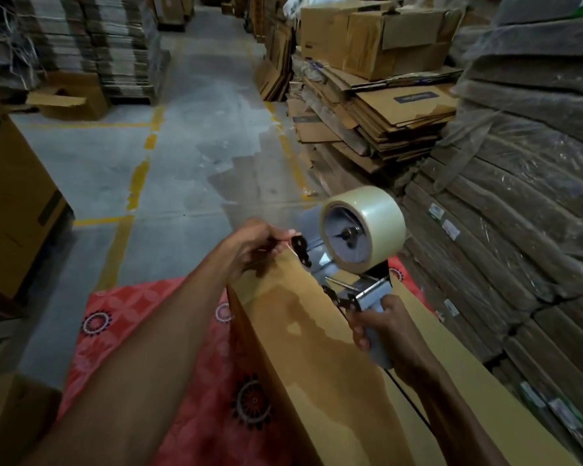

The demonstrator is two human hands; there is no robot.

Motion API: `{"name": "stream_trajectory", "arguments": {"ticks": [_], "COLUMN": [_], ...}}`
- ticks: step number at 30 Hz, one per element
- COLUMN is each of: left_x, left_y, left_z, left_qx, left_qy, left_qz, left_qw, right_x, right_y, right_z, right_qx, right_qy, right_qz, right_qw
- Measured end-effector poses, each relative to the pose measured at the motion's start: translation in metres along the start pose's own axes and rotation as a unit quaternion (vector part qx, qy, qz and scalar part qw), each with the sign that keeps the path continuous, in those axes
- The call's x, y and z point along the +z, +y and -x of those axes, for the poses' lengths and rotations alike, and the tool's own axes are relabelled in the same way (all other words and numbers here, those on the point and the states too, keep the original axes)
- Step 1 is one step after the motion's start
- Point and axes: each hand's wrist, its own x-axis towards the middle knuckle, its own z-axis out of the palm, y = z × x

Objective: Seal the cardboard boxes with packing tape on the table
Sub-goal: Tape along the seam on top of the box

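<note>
Right hand (389,334) wrapping grey handle of tape dispenser (354,264), holding it raised over far end of cardboard box (317,348), likely to start strip there. Left hand (253,243) pinching at dispenser's front roller, seemingly drawing tape end free. Box lying on red patterned cloth (142,317) covering counter. Clear tape roll (364,227) sitting upright on dispenser.

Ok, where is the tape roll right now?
In the head view, right of centre: the tape roll sits on the dispenser held by the right hand, above the far end of the cardboard box.
</note>
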Motion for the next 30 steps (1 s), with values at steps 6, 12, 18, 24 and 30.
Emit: {"name": "stream_trajectory", "arguments": {"ticks": [6,12,18,24,30], "left_x": [-0.007,-0.011,-0.009,-0.013,0.007], "left_y": [0.009,-0.015,-0.028,-0.037,-0.036], "left_z": [-0.046,-0.071,-0.085,-0.092,-0.085], "left_qx": [0.055,0.092,0.091,0.09,0.249], "left_qy": [0.038,0.112,0.12,0.121,0.189], "left_qz": [-0.131,-0.122,-0.126,-0.258,-0.302], "left_qw": [0.989,0.982,0.981,0.954,0.901], "right_x": [0.01,0.016,0.016,0.016,0.012], "right_y": [0.017,0.015,0.018,0.016,0.012], "right_z": [-0.028,-0.049,-0.052,-0.058,-0.061], "right_qx": [0.038,0.063,0.083,0.109,0.14], "right_qy": [0.041,0.045,0.048,0.064,0.063], "right_qz": [0.061,0.057,0.06,0.068,0.048], "right_qw": [0.997,0.995,0.994,0.99,0.987]}}
